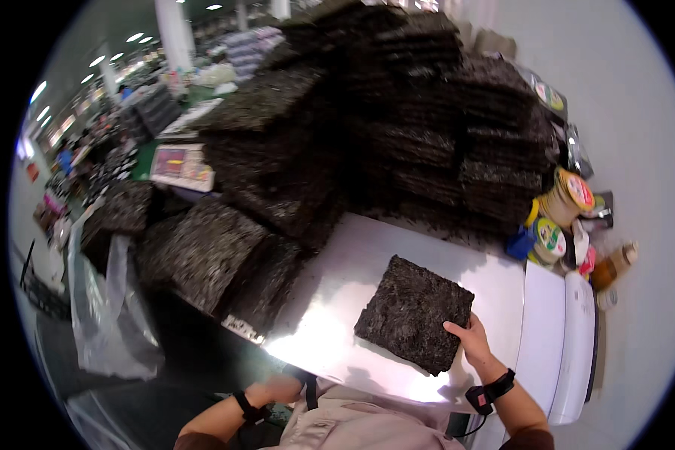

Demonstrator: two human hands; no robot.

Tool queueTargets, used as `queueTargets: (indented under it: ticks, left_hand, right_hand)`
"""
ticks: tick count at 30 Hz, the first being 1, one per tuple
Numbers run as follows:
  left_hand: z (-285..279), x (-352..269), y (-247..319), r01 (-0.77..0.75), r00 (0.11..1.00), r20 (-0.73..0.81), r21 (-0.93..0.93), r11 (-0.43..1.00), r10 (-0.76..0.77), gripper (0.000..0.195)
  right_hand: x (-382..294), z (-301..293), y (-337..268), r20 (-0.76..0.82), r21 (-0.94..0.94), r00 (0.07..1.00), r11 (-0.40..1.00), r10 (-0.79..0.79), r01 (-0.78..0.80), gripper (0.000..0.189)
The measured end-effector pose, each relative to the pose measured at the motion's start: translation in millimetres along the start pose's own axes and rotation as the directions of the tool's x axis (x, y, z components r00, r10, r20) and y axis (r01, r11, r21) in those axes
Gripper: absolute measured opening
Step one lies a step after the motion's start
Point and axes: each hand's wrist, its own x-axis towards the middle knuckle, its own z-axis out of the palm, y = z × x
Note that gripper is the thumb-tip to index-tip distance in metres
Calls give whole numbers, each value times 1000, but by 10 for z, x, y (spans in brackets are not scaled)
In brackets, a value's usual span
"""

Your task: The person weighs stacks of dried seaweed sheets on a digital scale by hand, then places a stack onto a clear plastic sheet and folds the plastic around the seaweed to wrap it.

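Note:
A square sheet or thin stack of dark dried seaweed [415, 316] lies over the lit white tabletop [337, 281]. My right hand [469, 336] grips its right edge, the thumb on top and the fingers underneath. Low at the left, my left hand [284, 388] is blurred near my waist, off the table's front edge; its fingers cannot be made out. Both wrists wear black bands.
Tall piles of dark seaweed sheets [416, 140] rise at the back, with more stacks [202, 253] on the left. A clear plastic bag [118, 332] hangs at the left. Tape rolls [568, 197] and a bottle [613, 267] stand by the wall at right.

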Motion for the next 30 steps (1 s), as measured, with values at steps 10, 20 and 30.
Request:
queueTargets:
  ticks: [10, 20, 30]
  left_hand:
    - [-673, -458, 964, -357, 750, -577, 55, 932, 322, 34]
    - [-1373, 298, 1052, -574, 123, -959, -278, 771, -254, 32]
    - [-1786, 926, 658, -639, 517, -790, -612, 466, -329, 42]
  right_hand:
    - [50, -207, 188, 80, 271, 995, 959, 59, -79, 37]
    - [-176, -113, 195, -159, 300, 981, 941, -114, 158, 16]
    - [-259, -283, 281, -392, 182, 919, 976, -40, 120, 28]
